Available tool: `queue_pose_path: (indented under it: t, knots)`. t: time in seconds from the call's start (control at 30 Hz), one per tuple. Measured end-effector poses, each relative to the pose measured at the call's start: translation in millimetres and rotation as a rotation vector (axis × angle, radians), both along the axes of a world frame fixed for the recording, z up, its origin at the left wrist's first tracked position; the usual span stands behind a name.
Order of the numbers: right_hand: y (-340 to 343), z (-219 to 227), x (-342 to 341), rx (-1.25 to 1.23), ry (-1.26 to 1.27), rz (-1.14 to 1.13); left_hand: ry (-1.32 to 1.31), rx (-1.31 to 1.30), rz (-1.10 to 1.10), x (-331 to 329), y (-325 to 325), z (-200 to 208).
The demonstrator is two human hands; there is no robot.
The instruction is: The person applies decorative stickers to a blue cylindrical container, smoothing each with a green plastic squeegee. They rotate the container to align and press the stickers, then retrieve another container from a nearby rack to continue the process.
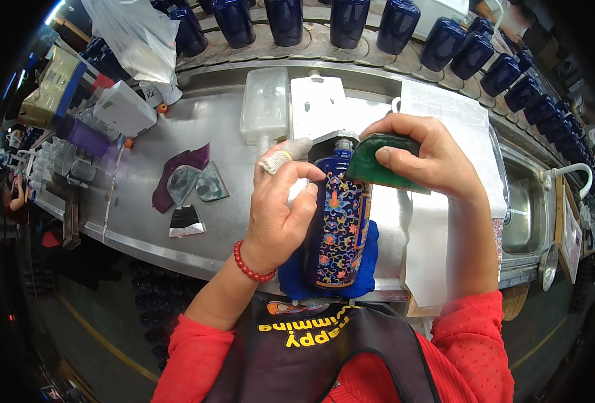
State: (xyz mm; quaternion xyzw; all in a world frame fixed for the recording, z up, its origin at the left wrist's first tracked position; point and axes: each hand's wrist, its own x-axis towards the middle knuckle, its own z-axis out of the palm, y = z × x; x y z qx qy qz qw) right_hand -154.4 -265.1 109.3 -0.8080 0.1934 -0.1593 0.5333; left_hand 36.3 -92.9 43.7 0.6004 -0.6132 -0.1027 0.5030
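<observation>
A dark blue bottle with a colourful floral pattern lies in front of me on a blue cloth, its neck pointing away. My left hand grips the bottle's left shoulder, index fingertip and thumb at its edge. A pale cloth sleeve covers one of its fingers, which reaches toward the neck. My right hand pinches a green, round-edged scraper between thumb and fingers. The scraper's lower edge overlaps the upper right of the bottle. A grey support around the bottle's neck is partly hidden by my hands.
Several scraper pieces and a purple piece lie on the metal table at left. Beyond stand a clear plastic box and a slatted conveyor bearing several blue bottles. White sheets and a sink are at right.
</observation>
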Motion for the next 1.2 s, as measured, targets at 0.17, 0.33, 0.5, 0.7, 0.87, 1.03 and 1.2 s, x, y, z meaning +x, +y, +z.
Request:
queue_pose_path:
  t: [0.17, 0.33, 0.5, 0.7, 0.87, 1.03, 1.2]
  knots:
    - [3.7, -0.3, -1.6, -0.060, -0.005, 0.027, -0.003, -0.007, -0.001, -0.8, 0.5, 0.3]
    - [8.0, -1.6, -3.6, -0.096, -0.012, -0.006, -0.102, -0.072, -0.037, -0.6, -0.9, 1.9]
    - [12.6, -4.4, -5.6, -0.062, 0.015, -0.061, -0.387, -0.136, -0.016, -4.2, 3.0, 2.8]
    - [14.2, -7.1, -7.0, -0.116, 0.008, -0.082, -0.501, -0.155, -0.018, 3.1, 5.2, -0.7]
    - [14.9, -8.2, -7.5, -0.133, 0.010, -0.089, -0.503, -0.128, -0.007, 4.9, 6.3, -3.8]
    - [15.6, -8.9, -7.6, -0.137, -0.003, -0.095, -0.502, -0.144, -0.020, 4.4, 6.9, -2.5]
    - [16.4, -9.6, -7.9, -0.125, 0.003, -0.099, -0.499, -0.121, -0.007, 4.1, 6.1, -2.3]
